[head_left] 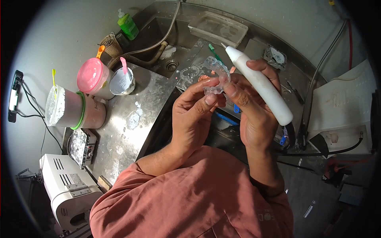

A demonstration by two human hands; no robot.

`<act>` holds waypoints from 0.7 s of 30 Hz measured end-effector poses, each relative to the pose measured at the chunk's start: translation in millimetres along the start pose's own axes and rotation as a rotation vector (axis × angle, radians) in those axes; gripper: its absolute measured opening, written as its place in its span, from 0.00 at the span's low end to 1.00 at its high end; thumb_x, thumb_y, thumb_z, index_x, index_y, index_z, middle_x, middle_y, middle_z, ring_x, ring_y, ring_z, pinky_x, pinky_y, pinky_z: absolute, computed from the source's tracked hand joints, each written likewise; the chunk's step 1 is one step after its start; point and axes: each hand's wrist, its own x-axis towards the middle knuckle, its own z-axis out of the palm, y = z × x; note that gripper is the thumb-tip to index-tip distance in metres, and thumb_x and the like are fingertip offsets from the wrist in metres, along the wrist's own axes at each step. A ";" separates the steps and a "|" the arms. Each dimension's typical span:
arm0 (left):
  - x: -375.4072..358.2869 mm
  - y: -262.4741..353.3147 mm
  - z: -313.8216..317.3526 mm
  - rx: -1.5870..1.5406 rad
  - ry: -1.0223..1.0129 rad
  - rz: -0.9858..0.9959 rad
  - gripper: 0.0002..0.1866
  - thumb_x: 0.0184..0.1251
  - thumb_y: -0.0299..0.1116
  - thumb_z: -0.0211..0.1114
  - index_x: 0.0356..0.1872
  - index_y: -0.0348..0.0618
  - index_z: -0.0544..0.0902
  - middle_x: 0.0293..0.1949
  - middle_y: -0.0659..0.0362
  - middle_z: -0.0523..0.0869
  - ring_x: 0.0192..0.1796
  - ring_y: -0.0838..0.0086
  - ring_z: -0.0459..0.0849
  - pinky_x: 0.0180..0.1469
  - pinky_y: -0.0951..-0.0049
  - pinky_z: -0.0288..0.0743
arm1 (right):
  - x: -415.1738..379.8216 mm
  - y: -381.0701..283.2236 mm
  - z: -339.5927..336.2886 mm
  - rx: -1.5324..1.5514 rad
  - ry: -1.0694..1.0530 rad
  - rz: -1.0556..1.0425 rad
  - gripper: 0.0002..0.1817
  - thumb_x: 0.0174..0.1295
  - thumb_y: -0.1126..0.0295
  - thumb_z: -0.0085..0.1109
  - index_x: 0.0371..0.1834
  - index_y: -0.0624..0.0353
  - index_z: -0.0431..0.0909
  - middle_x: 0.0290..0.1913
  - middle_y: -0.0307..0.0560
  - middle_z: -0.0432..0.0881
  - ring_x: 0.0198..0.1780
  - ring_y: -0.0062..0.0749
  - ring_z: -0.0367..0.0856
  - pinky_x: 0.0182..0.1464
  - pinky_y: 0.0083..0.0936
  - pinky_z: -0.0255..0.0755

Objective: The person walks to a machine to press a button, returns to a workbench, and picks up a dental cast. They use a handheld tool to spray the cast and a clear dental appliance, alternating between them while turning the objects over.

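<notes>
My left hand [192, 111] pinches the near edge of a clear dental aligner [222, 72] between thumb and fingers. The thumb of my right hand [254, 113] presses on the same aligner from the other side. A thick white handpiece [266, 87] also lies in my right hand, between thumb and forefinger. Its pointed metal tip aims up and left, beyond the aligner, and does not touch it. From its lower end runs a black cord. Some of my fingers are hidden behind the aligner and the handpiece.
On the left of the metal counter [119, 148] stand a pink-lidded tub [90, 75], a bowl [122, 82] with a pink spatula, and a white powder tub [59, 108]. Behind are a sink drain [172, 65], green bottle [127, 26] and clear tray [216, 29]. A white machine [69, 186] sits lower left.
</notes>
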 end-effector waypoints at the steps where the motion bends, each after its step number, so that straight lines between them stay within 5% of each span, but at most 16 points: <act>1: 1.0 -1.4 0.6 -0.014 0.027 -0.015 0.13 0.71 0.27 0.62 0.53 0.31 0.81 0.44 0.55 0.86 0.43 0.71 0.85 0.50 0.73 0.79 | -1.0 2.5 0.8 0.001 -0.001 0.000 0.25 0.57 0.85 0.65 0.58 0.61 0.70 0.38 0.49 0.84 0.43 0.28 0.83 0.53 0.29 0.75; 4: 5.6 -3.0 -3.8 -0.029 0.067 -0.063 0.11 0.70 0.28 0.63 0.49 0.32 0.82 0.42 0.55 0.85 0.41 0.73 0.84 0.49 0.73 0.78 | -2.6 11.0 -2.5 -0.081 0.021 -0.044 0.23 0.63 0.77 0.63 0.61 0.62 0.70 0.37 0.47 0.83 0.42 0.27 0.83 0.51 0.27 0.76; 7: 9.7 -6.6 -12.6 -0.017 0.103 -0.123 0.11 0.71 0.29 0.62 0.48 0.33 0.81 0.41 0.55 0.86 0.41 0.73 0.84 0.49 0.73 0.78 | -5.0 2.3 -9.2 -0.414 0.079 -0.113 0.27 0.72 0.59 0.52 0.66 0.69 0.67 0.51 0.51 0.80 0.44 0.27 0.81 0.49 0.25 0.77; 12: 15.5 -14.1 -20.2 0.012 0.191 -0.164 0.12 0.74 0.32 0.60 0.49 0.34 0.80 0.41 0.55 0.86 0.41 0.73 0.84 0.50 0.73 0.78 | -12.4 5.8 -13.7 -0.867 -0.063 -0.483 0.22 0.69 0.65 0.56 0.60 0.70 0.72 0.56 0.55 0.79 0.47 0.29 0.81 0.49 0.26 0.77; 15: 15.0 -17.2 -24.9 0.088 0.195 -0.191 0.13 0.75 0.33 0.58 0.50 0.34 0.80 0.42 0.56 0.86 0.43 0.75 0.84 0.51 0.74 0.78 | -16.8 5.3 -7.9 -1.009 -0.160 -0.362 0.18 0.63 0.74 0.62 0.55 0.69 0.76 0.45 0.54 0.84 0.44 0.36 0.85 0.48 0.26 0.79; 21: 10.8 -19.6 -22.4 0.088 0.230 -0.199 0.14 0.75 0.33 0.58 0.52 0.33 0.79 0.45 0.58 0.84 0.45 0.79 0.81 0.50 0.79 0.76 | -13.3 14.0 -8.3 -1.000 -0.162 -0.380 0.19 0.59 0.79 0.62 0.55 0.67 0.75 0.49 0.58 0.84 0.48 0.41 0.85 0.51 0.29 0.79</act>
